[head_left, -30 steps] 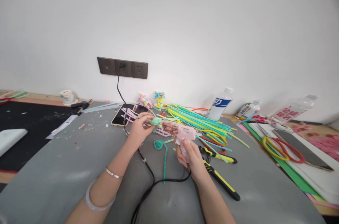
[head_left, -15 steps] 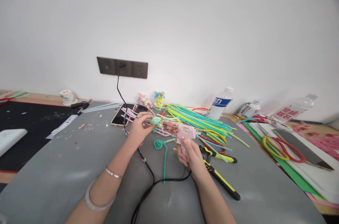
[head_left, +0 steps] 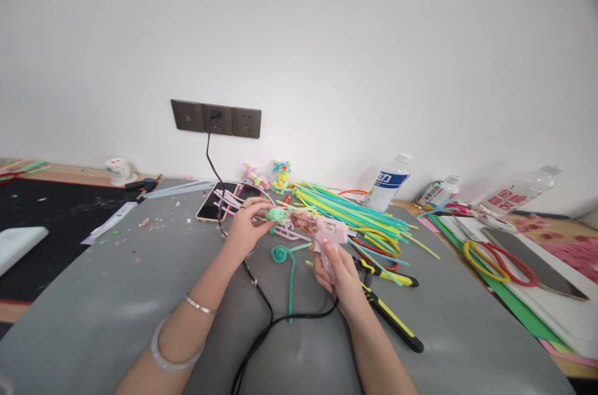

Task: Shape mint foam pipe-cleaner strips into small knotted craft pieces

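My left hand (head_left: pixel 246 225) pinches a small mint-green fuzzy piece (head_left: pixel 276 215), coiled into a lump, between thumb and fingers. Wrapped round the handle of a pink hot glue gun (head_left: pixel 332 232) is my right hand (head_left: pixel 340 273). The gun's front is crusted with brownish residue and points left at the green piece; whether its tip touches cannot be made out. A small orange light glows on the gun. Below the hands lies a teal pipe cleaner (head_left: pixel 280 254) with a spiral end and a long straight tail.
Behind lies a heap of yellow, green and blue pipe cleaners (head_left: pixel 355 214). Pliers (head_left: pixel 387 314) with black-yellow handles rest right of my right hand. A black cord (head_left: pixel 261 295) crosses the mat. Phone (head_left: pixel 209 203), bottle (head_left: pixel 387 183) and scissors (head_left: pixel 495 261) lie farther out.
My right hand and the glue gun have shifted slightly to the right. The green piece has turned a little in my left hand, which stays in place.
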`<move>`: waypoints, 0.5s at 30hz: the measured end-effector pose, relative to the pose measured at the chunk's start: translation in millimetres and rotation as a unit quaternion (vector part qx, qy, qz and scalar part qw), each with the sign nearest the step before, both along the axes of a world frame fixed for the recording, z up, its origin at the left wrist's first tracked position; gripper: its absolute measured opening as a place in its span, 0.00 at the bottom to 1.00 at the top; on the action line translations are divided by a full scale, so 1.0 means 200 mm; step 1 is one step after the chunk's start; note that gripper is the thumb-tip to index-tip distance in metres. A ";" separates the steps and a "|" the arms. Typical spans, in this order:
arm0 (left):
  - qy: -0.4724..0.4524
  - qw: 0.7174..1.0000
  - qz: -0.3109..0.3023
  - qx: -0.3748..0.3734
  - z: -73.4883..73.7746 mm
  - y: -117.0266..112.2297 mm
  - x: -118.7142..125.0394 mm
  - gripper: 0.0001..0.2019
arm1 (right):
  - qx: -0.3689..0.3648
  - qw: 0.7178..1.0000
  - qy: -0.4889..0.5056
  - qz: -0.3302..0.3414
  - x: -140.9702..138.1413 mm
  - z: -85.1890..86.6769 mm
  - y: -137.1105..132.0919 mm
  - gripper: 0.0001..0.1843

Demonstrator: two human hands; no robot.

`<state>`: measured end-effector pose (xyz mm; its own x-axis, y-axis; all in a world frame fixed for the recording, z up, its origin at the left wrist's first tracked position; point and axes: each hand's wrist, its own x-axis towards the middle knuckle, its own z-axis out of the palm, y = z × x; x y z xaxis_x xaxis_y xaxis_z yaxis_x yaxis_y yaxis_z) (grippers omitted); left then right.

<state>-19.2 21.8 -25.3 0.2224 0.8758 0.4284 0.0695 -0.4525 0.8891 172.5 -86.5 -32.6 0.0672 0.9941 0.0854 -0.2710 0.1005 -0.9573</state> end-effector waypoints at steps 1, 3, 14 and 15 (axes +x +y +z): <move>0.002 1.000 -0.001 -0.001 0.00 0.00 0.00 0.11 | -0.001 1.000 0.002 0.000 0.00 0.00 0.00 0.25; 0.002 1.000 -0.003 0.000 0.01 -0.01 0.00 0.11 | -0.003 1.000 0.005 0.000 0.00 0.00 0.00 0.25; 0.011 1.000 0.000 0.003 0.01 -0.01 0.00 0.11 | 0.002 1.000 -0.003 0.002 0.00 -0.01 0.00 0.26; 0.013 1.000 0.000 0.005 0.02 -0.01 0.00 0.11 | 0.004 1.000 -0.005 0.004 0.00 -0.01 0.00 0.26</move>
<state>-19.4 20.2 -21.9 0.2347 0.8714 0.4308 0.0930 -0.4613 0.8824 173.2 -86.4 -34.9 0.0594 0.9937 0.0947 -0.2627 0.1070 -0.9589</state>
